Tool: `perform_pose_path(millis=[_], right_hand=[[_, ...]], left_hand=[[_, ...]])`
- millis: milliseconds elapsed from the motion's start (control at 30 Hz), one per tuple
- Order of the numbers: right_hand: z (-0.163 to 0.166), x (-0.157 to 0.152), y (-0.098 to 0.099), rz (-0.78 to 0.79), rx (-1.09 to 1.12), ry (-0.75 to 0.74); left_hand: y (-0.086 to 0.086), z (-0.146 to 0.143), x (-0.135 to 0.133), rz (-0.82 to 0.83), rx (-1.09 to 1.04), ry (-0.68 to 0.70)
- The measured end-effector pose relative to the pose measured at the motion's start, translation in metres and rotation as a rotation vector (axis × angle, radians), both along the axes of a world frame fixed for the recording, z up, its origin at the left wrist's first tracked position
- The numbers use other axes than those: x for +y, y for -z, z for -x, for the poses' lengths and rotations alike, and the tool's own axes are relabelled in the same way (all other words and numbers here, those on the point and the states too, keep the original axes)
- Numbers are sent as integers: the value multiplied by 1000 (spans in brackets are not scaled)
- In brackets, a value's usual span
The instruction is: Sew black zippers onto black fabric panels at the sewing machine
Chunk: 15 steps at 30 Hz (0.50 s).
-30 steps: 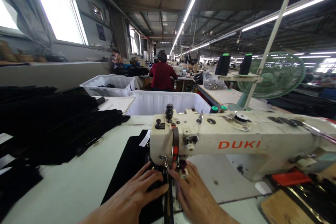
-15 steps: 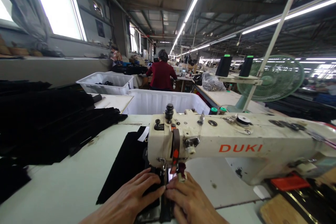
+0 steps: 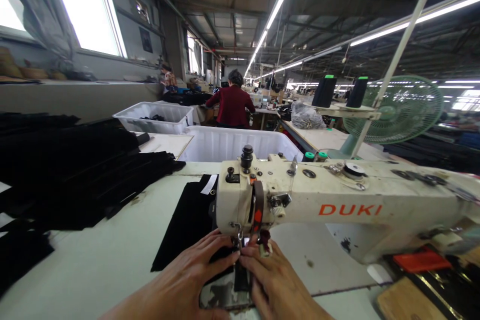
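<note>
A cream DUKI sewing machine (image 3: 337, 205) stands on the table in front of me. A black fabric piece (image 3: 187, 225) lies under its needle head and runs away from me to the left of the machine. My left hand (image 3: 195, 272) lies flat on the fabric just left of the presser foot, fingers together. My right hand (image 3: 272, 277) presses down right of the needle, fingertips meeting those of the left hand. A narrow dark strip (image 3: 242, 280) shows between the two hands. The needle itself is hidden behind the fingers.
A large pile of black fabric pieces (image 3: 71, 170) covers the table's left side. White plastic bins (image 3: 228, 145) stand behind the machine. Thread cones (image 3: 324, 91) and a green fan (image 3: 397, 110) are at the right. A person in red (image 3: 232, 105) sits farther back.
The black fabric has moved away from me under the needle; less of it lies near my hands and the bare machine bed shows below them. My fingertips have drawn together.
</note>
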State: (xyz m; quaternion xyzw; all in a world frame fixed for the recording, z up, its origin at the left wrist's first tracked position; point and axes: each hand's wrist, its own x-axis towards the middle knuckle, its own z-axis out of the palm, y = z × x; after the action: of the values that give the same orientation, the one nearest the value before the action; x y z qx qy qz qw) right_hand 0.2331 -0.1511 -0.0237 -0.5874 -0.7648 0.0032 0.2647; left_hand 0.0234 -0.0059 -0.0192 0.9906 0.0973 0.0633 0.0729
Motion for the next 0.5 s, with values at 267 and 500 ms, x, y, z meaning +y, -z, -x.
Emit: perform_pose_path(millis=[267, 500], right_hand=[[-7, 4, 10, -234, -176, -37], [-26, 11, 26, -421, -329, -91]], left_hand=[[-19, 0, -1, 160, -185, 76], [-21, 0, 14, 15, -167, -157]])
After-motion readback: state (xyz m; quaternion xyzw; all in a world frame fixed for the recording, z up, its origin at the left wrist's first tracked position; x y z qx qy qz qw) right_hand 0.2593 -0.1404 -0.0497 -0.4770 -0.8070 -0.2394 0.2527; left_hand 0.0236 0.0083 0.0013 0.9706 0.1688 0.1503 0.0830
